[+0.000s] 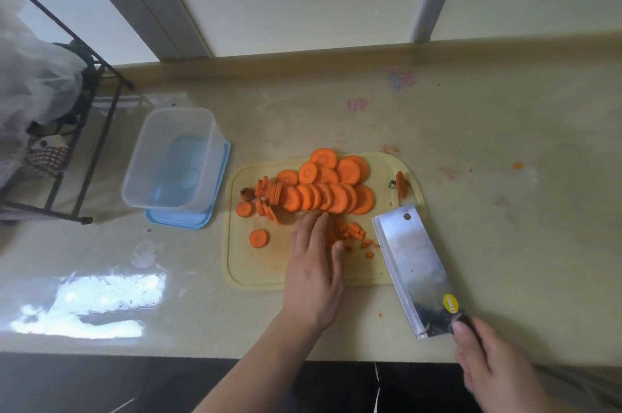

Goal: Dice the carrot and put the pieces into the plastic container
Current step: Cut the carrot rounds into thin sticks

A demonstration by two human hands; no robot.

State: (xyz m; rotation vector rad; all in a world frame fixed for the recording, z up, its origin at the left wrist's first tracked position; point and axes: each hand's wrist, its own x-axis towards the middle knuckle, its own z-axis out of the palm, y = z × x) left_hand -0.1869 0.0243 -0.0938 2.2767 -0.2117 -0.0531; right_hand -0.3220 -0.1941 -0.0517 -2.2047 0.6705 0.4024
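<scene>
A: Carrot slices (323, 190)?
B: About twenty orange rounds, plus small dice (353, 232), on one cutting board (242, 264); one clear plastic container (168, 160) sits left.
A: Fingers?
B: Left hand (314, 274) extended, fingers straight on the dice; right hand (498, 369) grasping one cleaver (410, 264).

one cleaver (411, 269), one container (175, 160) (empty), two hands (313, 274)

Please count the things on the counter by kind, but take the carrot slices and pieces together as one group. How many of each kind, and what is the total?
Plastic container: 1
Blue lid under the container: 1
Cutting board: 1
Cleaver: 1
Group of carrot slices and diced pieces: 1
Black wire rack: 1
Total: 6
</scene>
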